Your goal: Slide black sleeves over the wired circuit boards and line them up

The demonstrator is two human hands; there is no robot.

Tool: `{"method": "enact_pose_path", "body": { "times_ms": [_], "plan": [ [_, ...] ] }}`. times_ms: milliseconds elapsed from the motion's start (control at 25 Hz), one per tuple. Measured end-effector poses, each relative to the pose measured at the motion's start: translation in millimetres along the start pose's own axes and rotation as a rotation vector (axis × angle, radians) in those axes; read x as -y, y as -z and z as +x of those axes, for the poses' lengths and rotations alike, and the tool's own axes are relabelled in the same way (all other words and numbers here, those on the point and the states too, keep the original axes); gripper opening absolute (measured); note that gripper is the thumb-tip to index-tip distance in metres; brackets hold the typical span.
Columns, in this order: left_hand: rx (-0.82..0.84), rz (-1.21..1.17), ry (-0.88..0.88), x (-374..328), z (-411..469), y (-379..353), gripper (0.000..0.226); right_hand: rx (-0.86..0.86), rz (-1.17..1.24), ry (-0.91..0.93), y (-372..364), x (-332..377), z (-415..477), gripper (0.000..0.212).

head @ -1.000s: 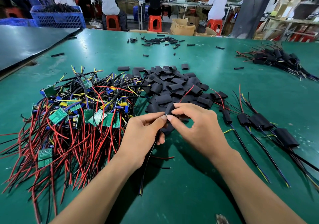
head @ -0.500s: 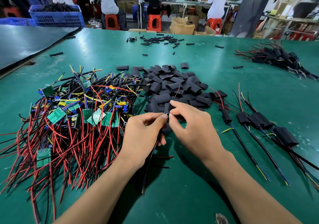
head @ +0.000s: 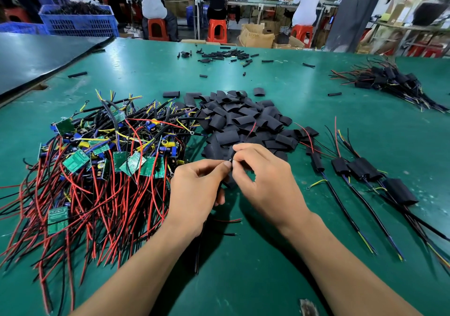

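Pinching point: left hand [head: 197, 189] and right hand [head: 265, 184] meet fingertip to fingertip just this side of the sleeve pile [head: 243, 118], both on one tiny dark wire end [head: 230, 160].
Left fingers: thumb and forefinger closed on that end, the others curled underneath.
Right fingers: thumb and forefinger clamped on the same spot from the opposite side, the rest loosely bent.
Workpiece: a black cable [head: 197, 252] trails out from under the left palm toward the person, and a thin red lead [head: 252, 129] sticks out beyond the fingertips over the pile. The board itself is hidden by the hands.
Sleeve in play: a dark shape [head: 227, 183] shows in the gap between the palms. It is probably the sleeve, but how far on it sits cannot be told.
Long axis: near to far, from cable tail through the pinch to the red lead.
Key relation: the sleeve looks set to travel along that line. The left hand sits nearer the cable tail, so it seems the anchor, and the right the puller.
Supply: bare wired boards [head: 97, 159] lie heaped beside the left wrist.
Finished row: sleeved units [head: 360, 169] lie on the green table [head: 255, 286], nearer the right hand, the likely one to set this piece down.
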State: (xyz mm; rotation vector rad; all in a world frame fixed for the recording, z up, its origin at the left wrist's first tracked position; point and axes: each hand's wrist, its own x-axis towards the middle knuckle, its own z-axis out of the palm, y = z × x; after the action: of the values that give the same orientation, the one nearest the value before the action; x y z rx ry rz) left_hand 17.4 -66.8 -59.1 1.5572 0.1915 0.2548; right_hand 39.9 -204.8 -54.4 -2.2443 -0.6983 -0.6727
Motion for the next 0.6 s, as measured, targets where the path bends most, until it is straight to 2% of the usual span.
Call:
{"method": "enact_pose_path", "body": {
  "times_ms": [240,440,600],
  "plan": [
    [-0.068,0.098,-0.073,0.3,-3.7,-1.4,0.012,-0.007,0.033,-0.021,-0.9,0.9,1.7,0.004],
    [-0.071,0.173,-0.144,-1.2,-3.1,-0.3,0.019,-0.001,0.119,-0.122,-2.8,-0.8,3.3,0.009],
    [0.02,0.127,-0.104,-2.5,-2.3,0.1,0.016,0.011,0.16,-0.147,-1.8,-3.8,3.6,0.008]
  ]
}}
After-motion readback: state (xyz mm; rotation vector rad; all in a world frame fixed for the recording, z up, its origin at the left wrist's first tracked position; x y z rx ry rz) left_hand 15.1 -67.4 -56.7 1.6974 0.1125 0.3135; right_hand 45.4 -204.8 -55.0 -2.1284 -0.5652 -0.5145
